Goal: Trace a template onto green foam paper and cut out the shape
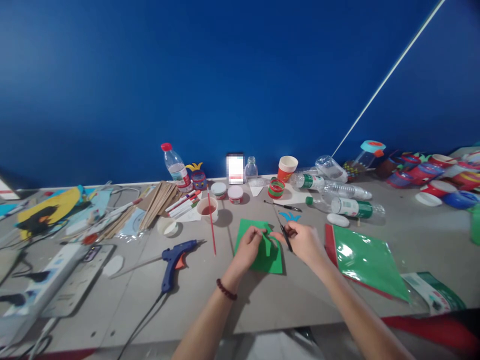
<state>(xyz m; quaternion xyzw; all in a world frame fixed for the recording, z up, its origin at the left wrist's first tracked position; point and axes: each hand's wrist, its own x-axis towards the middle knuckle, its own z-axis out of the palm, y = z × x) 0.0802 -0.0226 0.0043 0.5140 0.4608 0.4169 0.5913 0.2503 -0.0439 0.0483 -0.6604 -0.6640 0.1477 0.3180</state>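
My left hand (248,248), with a dark bead bracelet at the wrist, pinches a small cut green piece (267,245) above a green sheet (275,262) that lies on the table. To the right, my right hand (304,243) is closed on a dark, slender tool (286,237), possibly scissors; its far end is thin and hard to make out. The right fingertips are close to the green piece. Just beyond the right hand lies a blue crown-like cutout (290,216).
A blue glue gun (173,261) with its cord lies at left, near a paper cup (207,210) and a red stick. Plastic bottles (354,207) and a packet of green sheets (369,257) are at right. A blue wall (240,80) rises behind the table.
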